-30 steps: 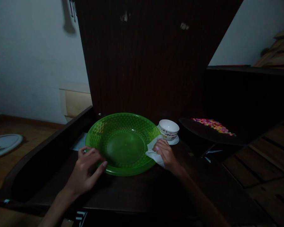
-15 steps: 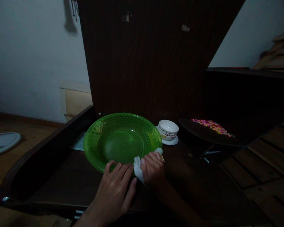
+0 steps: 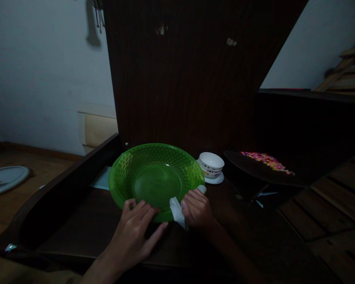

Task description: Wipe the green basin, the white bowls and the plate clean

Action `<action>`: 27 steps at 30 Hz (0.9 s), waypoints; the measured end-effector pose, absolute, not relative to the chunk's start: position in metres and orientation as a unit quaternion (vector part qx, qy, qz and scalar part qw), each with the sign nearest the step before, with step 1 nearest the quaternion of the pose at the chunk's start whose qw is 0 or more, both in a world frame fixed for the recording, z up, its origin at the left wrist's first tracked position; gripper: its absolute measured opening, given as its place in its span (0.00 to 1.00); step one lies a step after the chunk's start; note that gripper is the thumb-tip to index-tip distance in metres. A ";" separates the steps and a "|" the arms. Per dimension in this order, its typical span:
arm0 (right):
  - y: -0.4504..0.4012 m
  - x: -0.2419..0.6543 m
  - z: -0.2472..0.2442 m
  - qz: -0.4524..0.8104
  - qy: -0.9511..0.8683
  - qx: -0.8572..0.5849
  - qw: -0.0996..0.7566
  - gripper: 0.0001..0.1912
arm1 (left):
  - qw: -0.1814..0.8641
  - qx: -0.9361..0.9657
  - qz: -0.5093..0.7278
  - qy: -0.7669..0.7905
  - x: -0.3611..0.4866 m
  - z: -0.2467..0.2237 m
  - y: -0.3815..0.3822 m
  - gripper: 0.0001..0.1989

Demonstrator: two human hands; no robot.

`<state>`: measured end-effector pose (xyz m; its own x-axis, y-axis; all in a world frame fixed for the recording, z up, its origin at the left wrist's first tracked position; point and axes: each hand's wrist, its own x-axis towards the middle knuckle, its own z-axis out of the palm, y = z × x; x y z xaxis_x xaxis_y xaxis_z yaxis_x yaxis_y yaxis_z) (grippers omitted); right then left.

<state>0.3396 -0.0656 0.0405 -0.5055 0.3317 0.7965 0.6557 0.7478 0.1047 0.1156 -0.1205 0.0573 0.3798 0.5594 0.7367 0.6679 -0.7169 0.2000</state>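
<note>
A round green plastic basin [image 3: 156, 183] with a honeycomb pattern sits on the dark wooden surface, its open side up. At its near rim is my left hand [image 3: 133, 230], fingers hooked over the edge and thumb outside, gripping it. A white tissue or thin cloth [image 3: 178, 213] is bunched in my closed right hand [image 3: 198, 208], pressed at the near right of the same rim. One end of the white piece pokes out beyond the knuckles. Just behind my right hand, several white bowls [image 3: 212, 161] are stacked on a white plate [image 3: 215, 180].
A dark wooden panel [image 3: 180, 86] rises behind the basin, and a dark armrest-like edge [image 3: 65, 187] runs along the left. To the right, a dark curved board [image 3: 248, 167] carries pink and yellow bits [image 3: 268, 161]. A pale oval lid or tray [image 3: 7, 177] lies on the floor.
My left hand has slid a little left along the rim. The right hand and the white tissue have shifted slightly right. The whole view has drifted slightly.
</note>
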 end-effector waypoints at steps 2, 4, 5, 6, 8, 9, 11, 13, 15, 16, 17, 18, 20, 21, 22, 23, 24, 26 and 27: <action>-0.064 0.347 0.041 -0.185 -0.852 -0.289 0.396 0.18 | 0.065 -0.832 -0.418 -0.359 0.106 0.056 -0.116 0.08; -0.061 0.355 0.042 -0.167 -0.860 -0.278 0.393 0.18 | 0.057 -0.837 -0.415 -0.351 0.095 0.055 -0.112 0.10; -0.060 0.359 0.042 -0.159 -0.865 -0.271 0.393 0.18 | 0.051 -0.841 -0.411 -0.349 0.089 0.055 -0.110 0.10; -0.058 0.363 0.042 -0.149 -0.867 -0.265 0.394 0.18 | 0.045 -0.842 -0.409 -0.348 0.084 0.055 -0.108 0.09; -0.055 0.370 0.042 -0.125 -0.869 -0.259 0.402 0.18 | 0.038 -0.849 -0.405 -0.337 0.074 0.054 -0.104 0.07; -0.053 0.372 0.042 -0.113 -0.868 -0.259 0.408 0.18 | 0.039 -0.852 -0.405 -0.330 0.070 0.054 -0.102 0.06; -0.051 0.374 0.043 -0.088 -0.861 -0.265 0.426 0.19 | 0.043 -0.852 -0.411 -0.321 0.065 0.054 -0.099 0.05; -0.050 0.373 0.044 -0.064 -0.846 -0.279 0.450 0.20 | 0.046 -0.851 -0.419 -0.314 0.063 0.054 -0.098 0.06; -0.049 0.369 0.046 -0.035 -0.820 -0.304 0.484 0.21 | 0.046 -0.848 -0.431 -0.303 0.062 0.055 -0.097 0.07; -0.049 0.367 0.047 -0.022 -0.801 -0.315 0.508 0.22 | 0.047 -0.847 -0.438 -0.297 0.062 0.055 -0.097 0.07; -0.049 0.365 0.049 -0.009 -0.778 -0.330 0.535 0.22 | 0.047 -0.845 -0.445 -0.292 0.062 0.056 -0.097 0.08; -0.049 0.363 0.050 0.003 -0.748 -0.348 0.565 0.23 | 0.048 -0.842 -0.452 -0.290 0.062 0.058 -0.097 0.08; -0.049 0.361 0.054 0.033 -0.670 -0.401 0.623 0.24 | 0.046 -0.836 -0.464 -0.289 0.061 0.061 -0.097 0.09; -0.049 0.360 0.056 0.053 -0.624 -0.431 0.650 0.25 | 0.043 -0.832 -0.470 -0.290 0.060 0.064 -0.097 0.09; -0.049 0.360 0.059 0.076 -0.575 -0.458 0.674 0.27 | 0.038 -0.829 -0.477 -0.291 0.059 0.066 -0.096 0.09; -0.049 0.359 0.062 0.097 -0.528 -0.475 0.697 0.29 | 0.031 -0.824 -0.486 -0.291 0.058 0.068 -0.096 0.09; -0.050 0.359 0.066 0.115 -0.486 -0.483 0.719 0.30 | 0.024 -0.817 -0.496 -0.293 0.056 0.070 -0.097 0.09; -0.053 0.357 0.076 0.139 -0.422 -0.478 0.757 0.31 | 0.010 -0.800 -0.519 -0.302 0.054 0.074 -0.097 0.08; -0.055 0.357 0.082 0.145 -0.398 -0.470 0.775 0.31 | 0.003 -0.788 -0.531 -0.310 0.053 0.076 -0.098 0.08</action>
